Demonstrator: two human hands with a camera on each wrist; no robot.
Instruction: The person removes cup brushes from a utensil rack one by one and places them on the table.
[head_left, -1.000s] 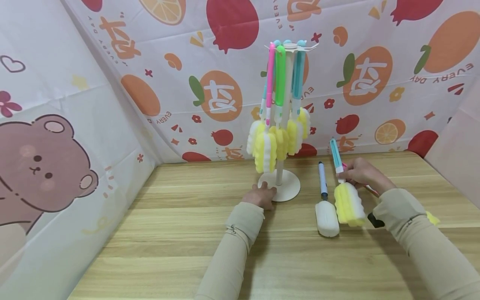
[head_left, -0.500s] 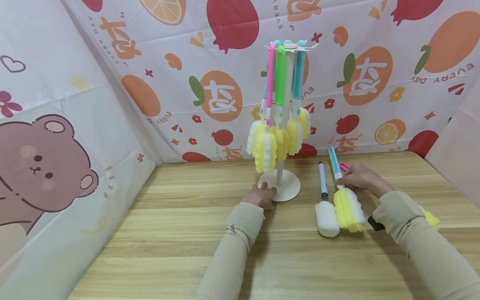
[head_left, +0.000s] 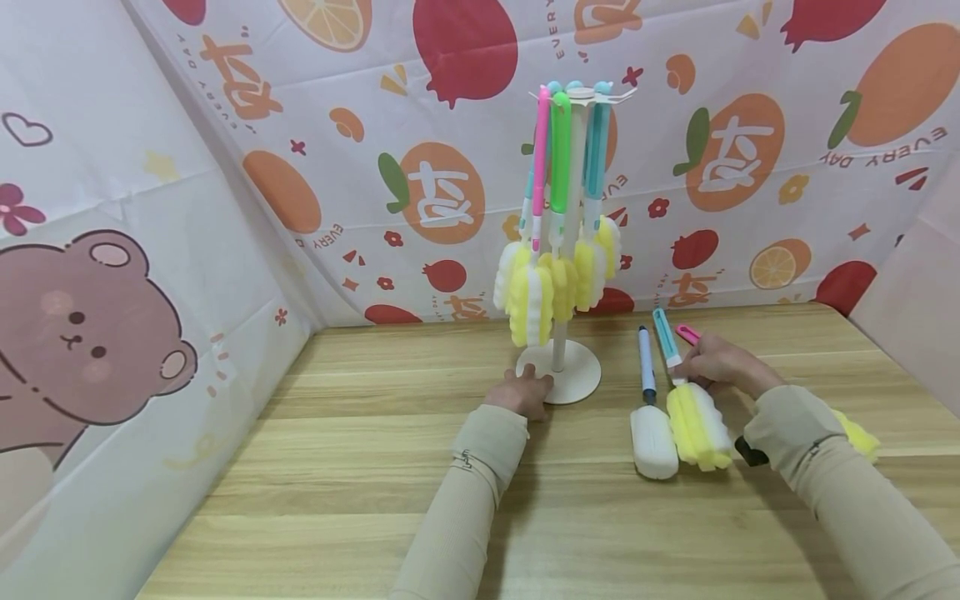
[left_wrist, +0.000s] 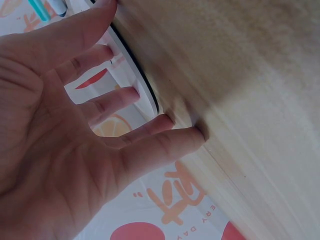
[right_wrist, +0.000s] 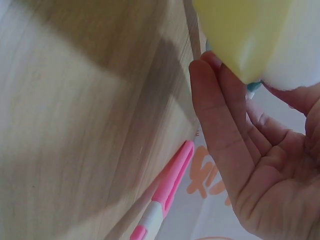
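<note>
In the head view, my right hand [head_left: 722, 364] pinches the neck of a cup brush [head_left: 697, 427] with a teal handle and a yellow-and-white sponge head. In the right wrist view, that sponge hides part of the thumb and the grip. Just left of it lies a cup brush [head_left: 654, 442] with a white head and a pale blue handle. My left hand [head_left: 521, 392], fingers spread, rests at the edge of the white round base [head_left: 576, 377] of a stand. Several sponge brushes hang from the stand's hooks, among them one with a green handle [head_left: 560, 154] and one with a pink handle [head_left: 540, 158].
Beyond my right hand shows another pink brush handle [head_left: 686, 334]. A yellow sponge [head_left: 861, 437] and a black object [head_left: 750, 452] are partly hidden by my right sleeve. The wooden table [head_left: 360, 475] ends at a fruit-print cloth [head_left: 360, 208] behind.
My right hand has brought the teal-handled brush down and toward me, beside the white-headed brush. More of the pink handle behind it shows now. My left hand has stayed put.
</note>
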